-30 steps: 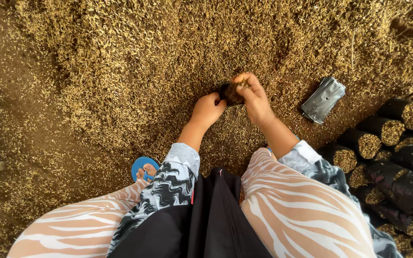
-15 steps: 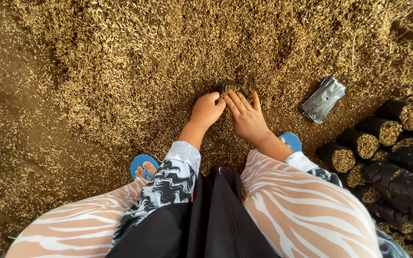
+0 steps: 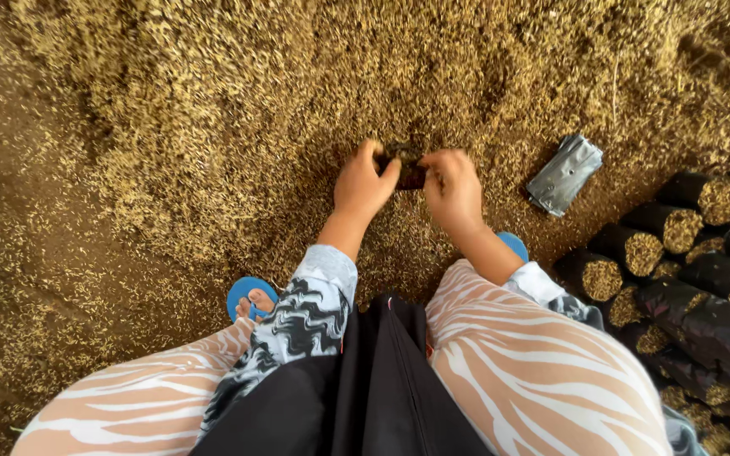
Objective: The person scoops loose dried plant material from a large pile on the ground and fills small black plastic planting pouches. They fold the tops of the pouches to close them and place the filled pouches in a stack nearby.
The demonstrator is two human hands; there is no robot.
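Golden husk-strewn floor (image 3: 213,127): left hand (image 3: 363,181) and right hand (image 3: 452,187) grasp a small dark plastic bag (image 3: 405,169); husks could spill if its mouth sags.

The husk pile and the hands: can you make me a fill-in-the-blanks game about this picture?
1. The left hand and right hand both hold one small ____ bag over the husk pile.
2. The flat grey packet lies to the ____ of the hands.
3. The filled black bags lie stacked on their sides, open ends showing ____.
4. The sandals are ____.

Missing words: black; right; husks; blue
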